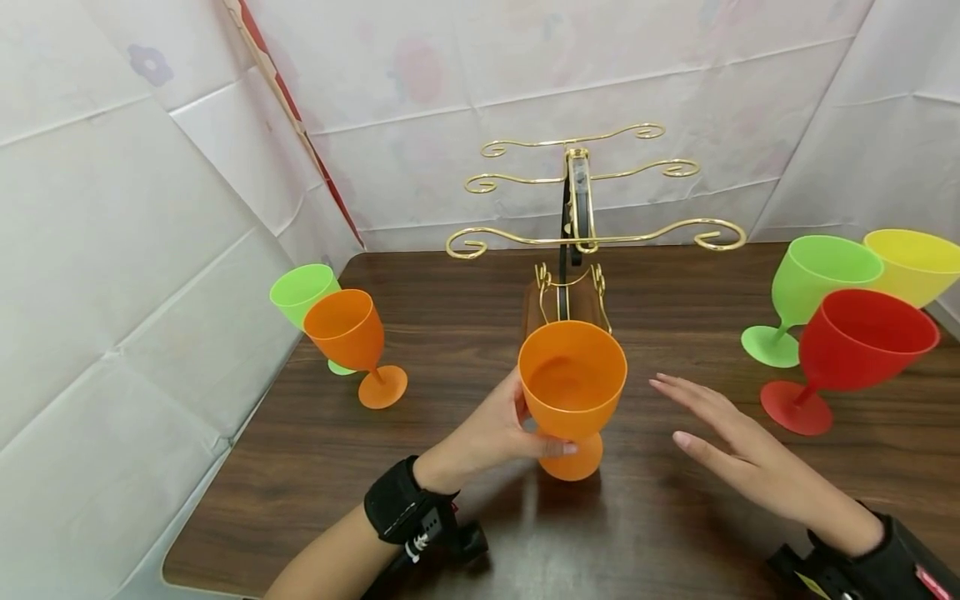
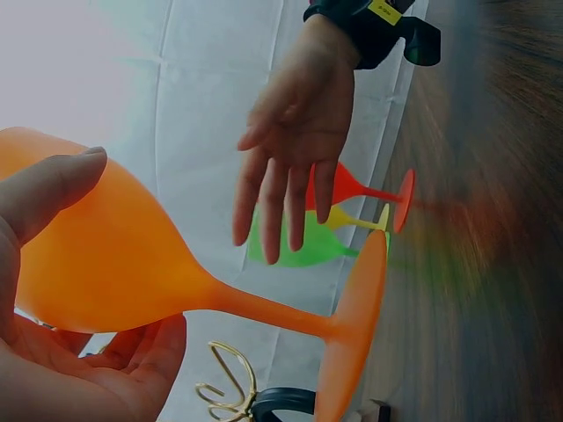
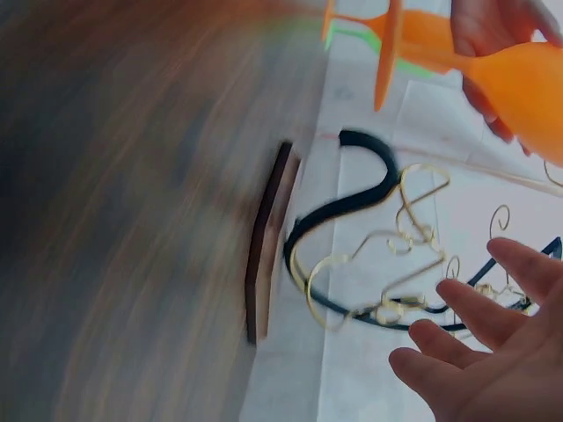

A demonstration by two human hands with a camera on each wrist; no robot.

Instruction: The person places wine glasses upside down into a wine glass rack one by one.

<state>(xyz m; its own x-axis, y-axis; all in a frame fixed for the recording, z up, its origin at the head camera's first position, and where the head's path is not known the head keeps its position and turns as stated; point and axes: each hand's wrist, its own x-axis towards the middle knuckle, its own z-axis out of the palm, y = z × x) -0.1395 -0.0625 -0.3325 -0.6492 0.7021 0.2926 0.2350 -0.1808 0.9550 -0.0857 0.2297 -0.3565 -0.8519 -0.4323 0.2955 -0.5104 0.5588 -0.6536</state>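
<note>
An orange goblet stands upright in my left hand, whose thumb and fingers wrap its bowl from the left. In the left wrist view the goblet's foot shows below its slim stem, above the tabletop. My right hand hovers to the right of the goblet, fingers spread and extended, holding nothing. Behind the goblet is a rack with gold curled arms, a black curved post and a wooden base; the goblet hides part of that base in the head view.
On the left stand another orange goblet and a green goblet partly behind it. To the right are a red goblet, a green goblet and a yellow goblet. White sheeting surrounds the dark wooden table.
</note>
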